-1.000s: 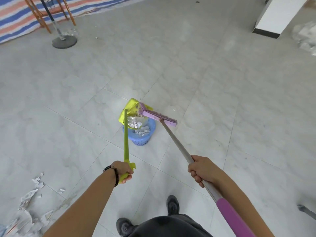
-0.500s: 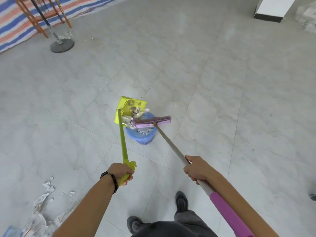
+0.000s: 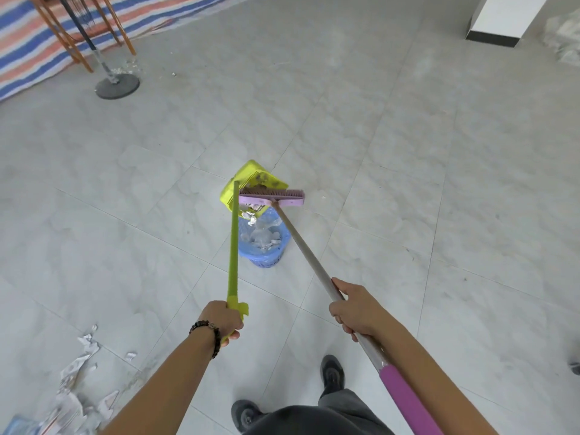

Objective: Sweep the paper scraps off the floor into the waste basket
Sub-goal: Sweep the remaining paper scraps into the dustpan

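Observation:
A blue mesh waste basket [image 3: 265, 254] stands on the tiled floor ahead of me, with paper scraps [image 3: 262, 237] inside. Above its far rim tilts a yellow-green dustpan [image 3: 252, 180], a few scraps sliding from it. My left hand [image 3: 224, 318] grips the end of the dustpan's long green handle. My right hand [image 3: 356, 307] is shut on the grey shaft of a broom; its pink head [image 3: 271, 197] lies across the dustpan's mouth. More paper scraps [image 3: 73, 387] lie on the floor at the lower left.
A round black stand base [image 3: 117, 86] and orange wooden legs [image 3: 67, 48] stand at the far left by a striped tarp [image 3: 34, 45]. A white pillar [image 3: 502, 17] rises at the far right. My shoes [image 3: 332, 373] are at the bottom.
The broom head has moved up along the tilted dustpan, pushing scraps down into the basket. The dustpan has tipped further, and the view has shifted slightly.

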